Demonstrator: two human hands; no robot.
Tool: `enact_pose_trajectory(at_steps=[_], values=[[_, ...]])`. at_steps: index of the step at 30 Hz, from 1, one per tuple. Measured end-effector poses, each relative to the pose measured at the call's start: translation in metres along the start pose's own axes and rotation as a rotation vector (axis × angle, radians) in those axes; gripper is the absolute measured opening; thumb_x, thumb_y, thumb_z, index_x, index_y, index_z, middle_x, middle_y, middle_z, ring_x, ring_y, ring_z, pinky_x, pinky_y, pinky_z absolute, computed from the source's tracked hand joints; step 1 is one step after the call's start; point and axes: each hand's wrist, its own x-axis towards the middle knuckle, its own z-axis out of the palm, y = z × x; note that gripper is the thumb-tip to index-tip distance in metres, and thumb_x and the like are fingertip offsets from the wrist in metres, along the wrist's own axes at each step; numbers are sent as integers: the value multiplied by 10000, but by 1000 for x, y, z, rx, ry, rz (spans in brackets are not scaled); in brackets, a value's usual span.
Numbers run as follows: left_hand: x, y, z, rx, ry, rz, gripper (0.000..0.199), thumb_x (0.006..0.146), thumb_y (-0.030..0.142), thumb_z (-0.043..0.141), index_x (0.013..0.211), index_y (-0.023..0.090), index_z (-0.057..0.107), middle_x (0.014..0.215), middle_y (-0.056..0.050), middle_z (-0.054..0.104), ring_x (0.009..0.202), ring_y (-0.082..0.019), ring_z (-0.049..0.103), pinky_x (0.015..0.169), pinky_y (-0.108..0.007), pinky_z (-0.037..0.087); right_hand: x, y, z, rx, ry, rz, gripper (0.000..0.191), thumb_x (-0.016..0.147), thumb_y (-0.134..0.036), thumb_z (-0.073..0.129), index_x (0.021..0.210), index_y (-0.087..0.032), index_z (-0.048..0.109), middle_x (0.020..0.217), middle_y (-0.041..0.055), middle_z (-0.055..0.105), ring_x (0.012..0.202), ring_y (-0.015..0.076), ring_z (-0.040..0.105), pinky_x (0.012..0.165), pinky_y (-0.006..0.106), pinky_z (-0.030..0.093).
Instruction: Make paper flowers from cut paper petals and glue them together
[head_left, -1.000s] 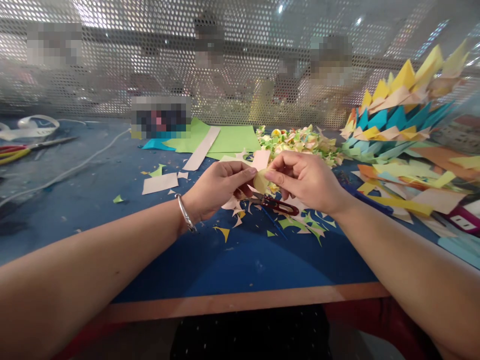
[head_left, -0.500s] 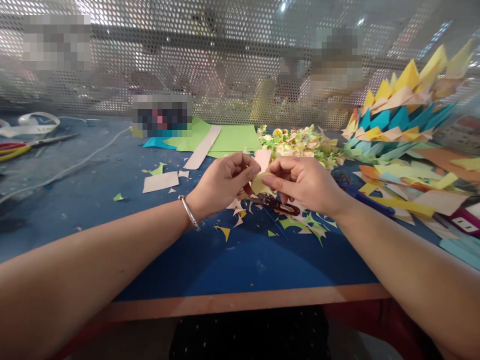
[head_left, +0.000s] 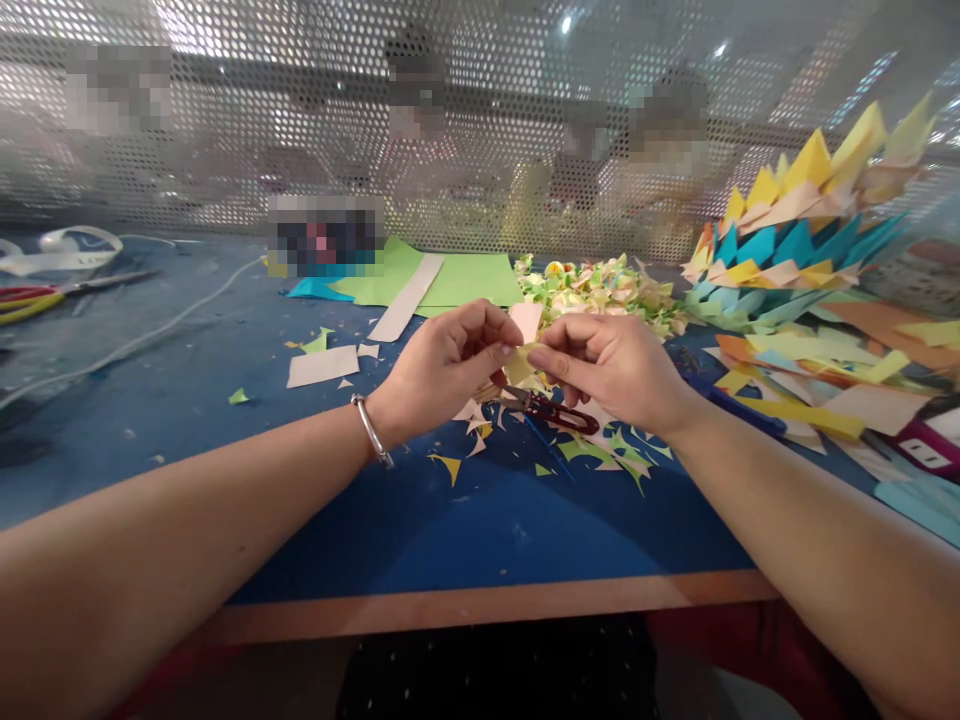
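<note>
A small pale yellow paper piece [head_left: 523, 366] is pinched between both hands above the middle of the blue table. My left hand [head_left: 457, 365], with a silver bangle at its wrist, grips its left side. On the right side, my right hand [head_left: 604, 365] holds it between thumb and fingers. Just below the hands lie snips with dark red handles [head_left: 562, 413], partly hidden, among pink and green paper scraps [head_left: 600, 452]. Behind the hands is a pink paper strip [head_left: 527, 320].
Green sheets [head_left: 472, 278] and a pile of small paper flowers [head_left: 600, 290] lie behind. A layered paper construction [head_left: 799, 235] stands right, above mixed paper strips [head_left: 832, 370]. Scissors [head_left: 34, 305] and a white cord [head_left: 161, 325] lie left. A perforated screen [head_left: 465, 150] runs behind.
The yellow piece has turned slightly and looks flatter between my fingers. My left hand has shifted slightly and its fingertips are closer to my right hand's.
</note>
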Motion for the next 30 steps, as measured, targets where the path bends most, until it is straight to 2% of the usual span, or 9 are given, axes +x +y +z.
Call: enact_pose_trajectory(at_steps=[6, 9, 12, 16, 23, 30], values=[[-1, 3, -1, -93, -6, -147, 21, 859, 113, 595, 866, 130, 586, 716, 16, 593, 561, -58, 563, 537, -179, 476, -1, 2, 0, 3, -11, -10, 318, 828, -436, 763, 746, -160, 627, 556, -46, 537, 415, 71, 544, 404, 198, 363], [0, 2, -1, -106, -37, -164, 149, 832, 192, 688, 925, 124, 593, 737, -1, 621, 616, -83, 588, 582, -208, 504, -1, 1, 0, 9, -13, -23, 320, 840, -440, 750, 743, -162, 625, 541, -49, 532, 413, 70, 539, 399, 195, 359], [0, 1, 0, -53, -78, -155, 171, 812, 218, 726, 892, 130, 603, 752, -19, 645, 661, -95, 596, 608, -221, 499, -1, 1, 0, 5, -21, -26, 309, 841, -439, 749, 756, -163, 638, 536, -49, 536, 411, 70, 539, 394, 191, 361], [0, 0, 0, 0, -85, -129, 126, 817, 200, 711, 816, 134, 603, 699, -2, 624, 614, -76, 553, 571, -209, 454, -2, 0, 0, -15, -11, -15, 310, 831, -446, 757, 765, -164, 647, 549, -45, 545, 412, 70, 537, 396, 190, 374], [-2, 0, -1, 71, -102, -89, 172, 800, 239, 725, 860, 127, 609, 716, -21, 638, 633, -102, 574, 555, -232, 451, -3, -2, 0, -51, 11, -25, 323, 837, -456, 749, 758, -158, 652, 544, -37, 550, 414, 75, 545, 401, 192, 382], [-2, 2, 0, 57, -90, -84, 130, 793, 187, 707, 859, 139, 606, 716, -12, 650, 645, -101, 586, 577, -231, 474, -4, -3, 1, -66, 4, 0, 307, 883, -448, 698, 773, -168, 640, 529, -37, 545, 404, 75, 529, 378, 192, 362]])
